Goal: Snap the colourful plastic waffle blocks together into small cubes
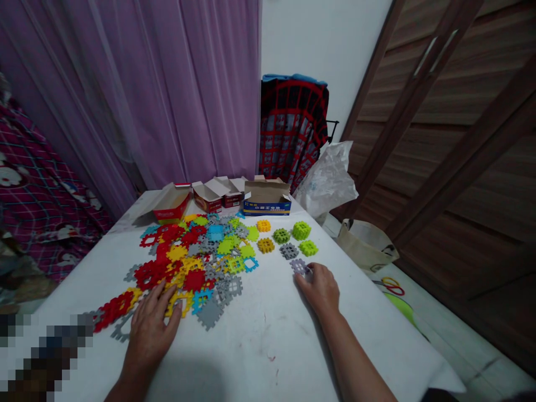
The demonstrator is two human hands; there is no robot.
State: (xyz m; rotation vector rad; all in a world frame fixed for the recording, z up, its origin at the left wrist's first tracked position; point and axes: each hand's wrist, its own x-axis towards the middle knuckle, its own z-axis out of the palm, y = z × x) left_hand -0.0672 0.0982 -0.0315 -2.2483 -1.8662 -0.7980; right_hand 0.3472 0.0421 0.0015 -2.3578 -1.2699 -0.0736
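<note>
A spread-out pile of notched plastic building tiles in red, yellow, grey, blue and green covers the left and middle of the white table. My left hand lies on the near edge of that pile, fingers stretched out over yellow and red tiles. On the right, my right hand has thumb and forefinger closed on a light grey tile at the table surface. Just beyond it sit a darker grey stack of tiles, green stacks and yellow stacks.
Open cardboard boxes line the far table edge, among them a blue one and a red one. A clear plastic bag stands behind the right edge. On the floor is a cream bag, beside a wooden wardrobe.
</note>
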